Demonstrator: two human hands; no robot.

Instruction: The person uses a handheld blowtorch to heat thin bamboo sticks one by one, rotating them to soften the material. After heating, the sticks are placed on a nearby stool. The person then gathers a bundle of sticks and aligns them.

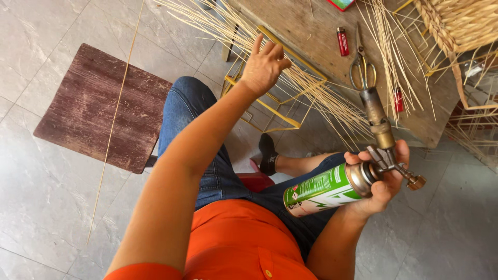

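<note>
An orange shirt is seen closest to the camera, with blue jeans under it. Past the left hand, a big wooden table is seen, and a dark wooden stool stands well off to that hand's left. A long bunch of thin pale reeds is spread over a yellow wire frame.

The left hand is stretched out far from the body. Its fingers are open and spread, and the reeds are touched or almost touched; which one cannot be told.

The right hand is kept close to the body and is closed around a green and white gas can. A brass torch head is fixed on the can and points up and away, toward the table edge. The reeds lie up and to the left of the torch tip.

Beyond the right hand, scissors and a small red lighter are laid on the table.
</note>
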